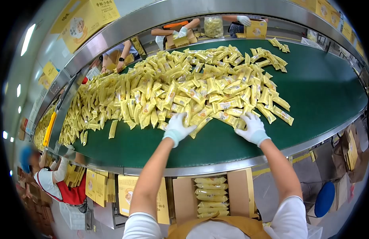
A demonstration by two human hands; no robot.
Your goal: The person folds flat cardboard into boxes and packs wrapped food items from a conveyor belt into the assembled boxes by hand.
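A heap of yellow snack packets (pixel 152 95) covers much of the green conveyor belt (pixel 320 99). My left hand (pixel 177 130), in a white glove, reaches to the near edge of the heap, fingers apart against several packets. To its right, my right hand (pixel 253 130), also gloved, has its fingers spread at the same edge. A few packets lie between the two hands. In front of my body stands an open cardboard box (pixel 185 199) with a column of packets (pixel 211 195) inside.
A metal rail (pixel 184 170) runs along the belt's near side. Flattened yellow cartons (pixel 98 187) stand at the lower left, beside a person in a red apron (pixel 69 191). Across the belt, other people's hands (pixel 180 32) handle boxes. A blue stool (pixel 324 199) is at the right.
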